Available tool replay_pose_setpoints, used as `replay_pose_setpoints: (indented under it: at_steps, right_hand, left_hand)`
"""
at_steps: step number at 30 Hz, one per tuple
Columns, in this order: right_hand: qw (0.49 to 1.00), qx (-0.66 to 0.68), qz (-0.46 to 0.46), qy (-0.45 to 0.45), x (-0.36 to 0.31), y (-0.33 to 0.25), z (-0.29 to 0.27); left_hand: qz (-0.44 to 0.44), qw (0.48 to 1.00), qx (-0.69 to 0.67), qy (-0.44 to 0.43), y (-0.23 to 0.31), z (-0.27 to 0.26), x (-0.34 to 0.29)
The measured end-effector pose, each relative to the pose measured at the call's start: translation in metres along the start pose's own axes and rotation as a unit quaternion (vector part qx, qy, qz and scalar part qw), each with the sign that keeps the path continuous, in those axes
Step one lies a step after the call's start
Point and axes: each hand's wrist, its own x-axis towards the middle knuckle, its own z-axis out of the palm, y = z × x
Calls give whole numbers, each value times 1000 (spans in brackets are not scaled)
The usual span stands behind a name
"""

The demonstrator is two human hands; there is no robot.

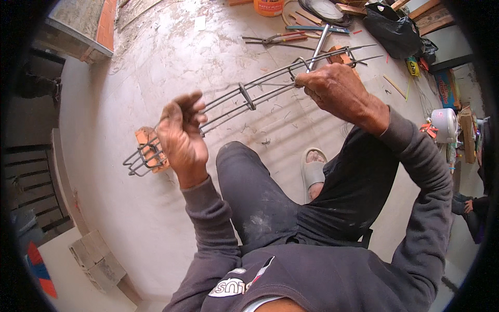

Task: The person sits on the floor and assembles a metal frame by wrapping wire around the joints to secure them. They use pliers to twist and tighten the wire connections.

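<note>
My skinny dark steel cage [246, 96] runs from 9 o'clock to past 1, over orange bricks [142, 137] at both ends. Left hand [183, 136]'s loose, gripping nothing; right hand [338, 92]'s fingers are clenched by a silver rod [320, 44], can't tell if they've got it. Pliers [286, 38] near 12; my hands hide some bars.

Got two bare hands, left hand [182, 139] at 10 o'clock and right hand [344, 91] at 2; one steel-bar cage [247, 96] at 12; two spots of orange brick [142, 136] [340, 59], 9 and 1. Then one orange bucket [268, 6] up at 12; at least one black plastic bag [393, 30], 2; one whitish round pot-like thing [443, 124], 3; one visible sandal [313, 174], 3-ish.
</note>
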Motion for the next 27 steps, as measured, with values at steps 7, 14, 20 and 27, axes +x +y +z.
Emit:
replay_pose_setpoints:
  at_steps: [7,14,20,27]
  right_hand:
    - [830,522,143,134,19,-9,-3]
    - [605,741,222,189,27,-22,17]
    - [605,733,293,105,27,-35,53]
    - [607,745,276,0,11,-46,80]
  left_hand:
    - [16,991,105,-78,19,0,-24]
    - [-15,973,176,-148,-8,46,-39]
    - [-128,959,157,-197,-47,52,-60]
    - [-162,937,169,-258,-70,38,-72]
